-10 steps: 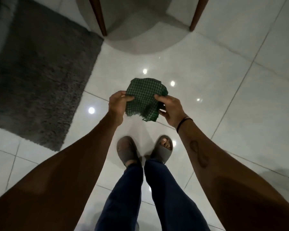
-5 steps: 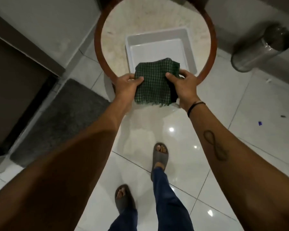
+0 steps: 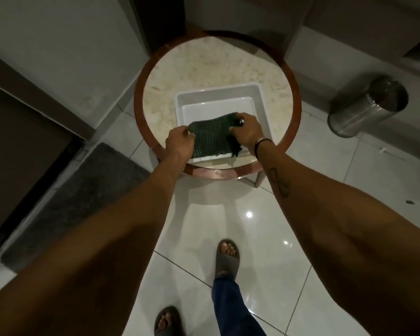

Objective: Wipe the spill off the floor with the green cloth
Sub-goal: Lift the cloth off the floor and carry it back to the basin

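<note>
The green checked cloth point(image 3: 210, 138) is stretched between both hands over the near part of a white rectangular tray point(image 3: 216, 103). My left hand point(image 3: 178, 141) pinches its left edge. My right hand point(image 3: 246, 132) grips its right side, where a corner droops past the tray's near rim. The tray sits on a round marble-topped table with a wooden rim point(image 3: 140, 98). No spill is visible on the glossy white floor tiles point(image 3: 252, 229).
A steel cylindrical bin point(image 3: 367, 107) stands on the floor at the right. A grey rug point(image 3: 78, 197) lies at the left beside a dark doorway. My two sandalled feet point(image 3: 227, 255) stand on the tiles below the table.
I have stepped up to the round table. Both hands carried the cloth forward and lowered it from in front of the table onto the near part of the white tray.
</note>
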